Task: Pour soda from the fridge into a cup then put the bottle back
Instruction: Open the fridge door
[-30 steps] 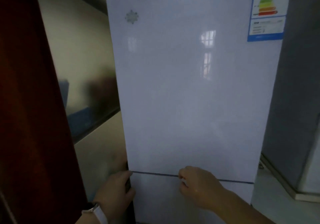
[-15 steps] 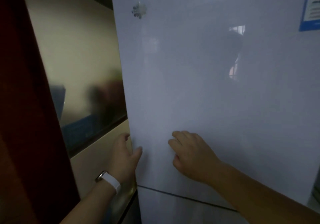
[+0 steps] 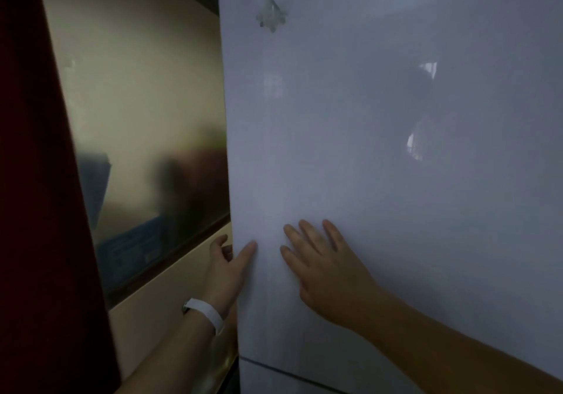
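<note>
A tall white fridge fills the view, its upper door glossy and closed, with a small snowflake mark near its top left corner. My left hand, with a white band on the wrist, grips the door's left edge: the thumb lies on the front face and the fingers curl behind the edge. My right hand lies flat on the door front with its fingers spread. The seam to the lower door runs below both hands. No bottle or cup is in sight.
A dark red panel stands close on the left. Between it and the fridge is a beige wall with a shiny reflective panel.
Both hands rose from the seam between the doors to the upper door's lower part. The left hand took hold of the door's edge; the right hand flattened. The view moved closer and left.
</note>
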Demonstrator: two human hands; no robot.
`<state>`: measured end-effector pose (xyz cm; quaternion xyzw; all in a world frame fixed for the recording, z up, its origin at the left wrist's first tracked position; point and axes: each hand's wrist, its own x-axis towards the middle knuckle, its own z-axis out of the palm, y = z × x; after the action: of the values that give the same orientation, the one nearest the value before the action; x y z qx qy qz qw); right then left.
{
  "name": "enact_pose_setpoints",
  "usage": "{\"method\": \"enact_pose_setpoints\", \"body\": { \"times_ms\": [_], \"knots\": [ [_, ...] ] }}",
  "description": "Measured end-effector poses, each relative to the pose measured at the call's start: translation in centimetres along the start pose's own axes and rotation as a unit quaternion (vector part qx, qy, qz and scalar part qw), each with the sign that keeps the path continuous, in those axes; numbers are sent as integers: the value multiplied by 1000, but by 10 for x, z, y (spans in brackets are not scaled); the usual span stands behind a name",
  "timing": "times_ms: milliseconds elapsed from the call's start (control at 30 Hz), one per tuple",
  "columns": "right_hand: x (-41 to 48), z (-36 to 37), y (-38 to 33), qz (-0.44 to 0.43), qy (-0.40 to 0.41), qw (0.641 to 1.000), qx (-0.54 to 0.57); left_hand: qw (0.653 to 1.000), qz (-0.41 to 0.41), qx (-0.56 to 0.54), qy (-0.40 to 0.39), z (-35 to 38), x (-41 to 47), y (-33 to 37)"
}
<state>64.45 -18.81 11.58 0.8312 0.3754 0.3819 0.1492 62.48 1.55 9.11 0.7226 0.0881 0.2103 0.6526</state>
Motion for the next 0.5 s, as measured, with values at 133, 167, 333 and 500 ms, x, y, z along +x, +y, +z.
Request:
{"method": "enact_pose_setpoints", "body": {
  "times_ms": [133,167,333,500],
  "knots": [
    [-2,11,2,-6,26,999,-29,1000,17,10,-19,3,10,-4],
    [-3,12,4,-10,33,999,-34,999,22,17,-21,3,12,-5],
    [-4,15,7,-17,58,997,-47,999,29,31,-27,2,15,-6],
    [-4,13,7,-15,49,997,-52,999,28,35,-28,4,9,-3]
  ]
}}
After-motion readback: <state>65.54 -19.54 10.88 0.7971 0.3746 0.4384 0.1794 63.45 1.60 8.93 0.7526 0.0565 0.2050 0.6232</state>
